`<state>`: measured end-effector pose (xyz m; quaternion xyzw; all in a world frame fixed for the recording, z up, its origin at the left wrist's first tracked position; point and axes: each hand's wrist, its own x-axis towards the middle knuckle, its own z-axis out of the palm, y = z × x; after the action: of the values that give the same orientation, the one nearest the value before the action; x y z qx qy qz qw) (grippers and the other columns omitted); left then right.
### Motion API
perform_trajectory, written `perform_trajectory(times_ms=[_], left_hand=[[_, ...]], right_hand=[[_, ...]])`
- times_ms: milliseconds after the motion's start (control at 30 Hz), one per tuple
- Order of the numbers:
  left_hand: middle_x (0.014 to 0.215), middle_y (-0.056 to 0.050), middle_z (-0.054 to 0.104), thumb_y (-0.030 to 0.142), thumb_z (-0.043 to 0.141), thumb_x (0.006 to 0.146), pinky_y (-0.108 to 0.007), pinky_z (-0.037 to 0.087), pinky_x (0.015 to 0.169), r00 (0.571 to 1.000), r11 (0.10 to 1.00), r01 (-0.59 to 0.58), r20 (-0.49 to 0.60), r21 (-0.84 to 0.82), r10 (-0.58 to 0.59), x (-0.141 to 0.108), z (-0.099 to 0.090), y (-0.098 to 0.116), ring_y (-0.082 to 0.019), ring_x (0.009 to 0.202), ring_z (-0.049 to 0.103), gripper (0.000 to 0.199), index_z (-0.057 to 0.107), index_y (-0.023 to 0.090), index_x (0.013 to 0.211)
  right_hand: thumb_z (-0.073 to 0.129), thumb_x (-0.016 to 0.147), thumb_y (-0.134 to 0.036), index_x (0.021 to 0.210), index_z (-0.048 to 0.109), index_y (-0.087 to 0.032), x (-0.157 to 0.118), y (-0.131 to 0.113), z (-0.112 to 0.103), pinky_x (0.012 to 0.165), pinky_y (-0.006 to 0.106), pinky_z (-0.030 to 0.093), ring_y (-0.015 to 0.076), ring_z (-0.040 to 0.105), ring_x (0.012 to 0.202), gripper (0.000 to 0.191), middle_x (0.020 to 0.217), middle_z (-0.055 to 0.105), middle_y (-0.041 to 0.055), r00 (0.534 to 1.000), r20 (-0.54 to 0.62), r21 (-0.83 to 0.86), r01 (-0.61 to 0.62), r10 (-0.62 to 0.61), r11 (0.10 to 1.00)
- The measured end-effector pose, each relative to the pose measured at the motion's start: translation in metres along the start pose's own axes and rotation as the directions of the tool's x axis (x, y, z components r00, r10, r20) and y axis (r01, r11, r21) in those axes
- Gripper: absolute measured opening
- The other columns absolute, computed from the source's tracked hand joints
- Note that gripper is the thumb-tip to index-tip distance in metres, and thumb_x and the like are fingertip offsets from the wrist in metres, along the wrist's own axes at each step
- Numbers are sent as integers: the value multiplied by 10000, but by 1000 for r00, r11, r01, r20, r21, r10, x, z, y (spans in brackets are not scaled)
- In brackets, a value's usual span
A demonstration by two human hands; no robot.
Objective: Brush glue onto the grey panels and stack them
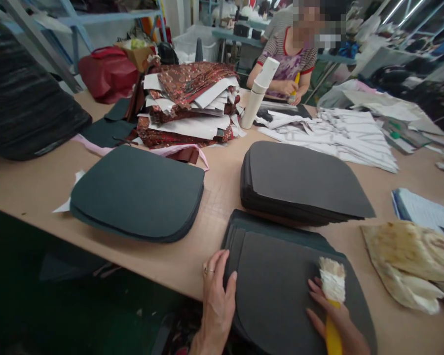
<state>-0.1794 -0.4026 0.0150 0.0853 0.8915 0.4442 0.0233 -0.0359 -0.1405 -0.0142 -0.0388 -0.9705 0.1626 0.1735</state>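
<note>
Brush and near stack, with clock directions read from the stack's middle, 12 o'clock pointing away from the wearer. The brush [333, 288], its bristles coated in white, stands over the 3 o'clock side of the near stack [276, 281] of dark, round-cornered pieces; its long axis runs nearly from 6 to 12, bristles foremost. Whether the bristles touch the top piece cannot be told. The right hand [350, 328] is the nearer of the two, its fingers closed loosely about the yellow handle with the tips parted, so that the bristles lie at about 2 o'clock from those fingertips. The left hand [217, 298] lies against the stack's staggered edge at 9 o'clock, thumb apart from the fingers, pinching nothing that shows; the brush is thus at its 3 o'clock, across the width of the top piece. Farther out on the table [216, 212] are a second dark stack [303, 180] near 12, a dark green stack [138, 195] at 10, a patterned pile [196, 86] at 11 and a tan cloth [403, 254] near 3. Beyond, at 12, a co-worker [286, 66] bends over the table.
</note>
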Motion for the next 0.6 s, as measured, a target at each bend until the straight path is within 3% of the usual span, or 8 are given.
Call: perform_trajectory(times_ms=[300, 600], left_hand=[[1143, -93, 619, 162, 457, 855, -402, 511, 919, 998, 997, -8, 62, -80, 13, 9, 6, -8, -201, 1075, 575, 369, 507, 197, 1218], [1184, -97, 596, 121, 457, 832, -399, 508, 928, 993, 985, 56, 111, -163, -38, 10, 4, -10, -198, 1100, 561, 397, 516, 208, 1215]], right_hand=[[560, 816, -224, 1323, 437, -260, -2, -8, 1, 796, 422, 564, 294, 597, 1055, 523, 1183, 584, 88, 996, 9, -1, -84, 84, 996], [587, 804, -292, 1298, 473, -252, -2, 5, 14, 722, 380, 588, 262, 635, 962, 509, 1141, 619, 66, 993, 8, 51, -119, 118, 992]])
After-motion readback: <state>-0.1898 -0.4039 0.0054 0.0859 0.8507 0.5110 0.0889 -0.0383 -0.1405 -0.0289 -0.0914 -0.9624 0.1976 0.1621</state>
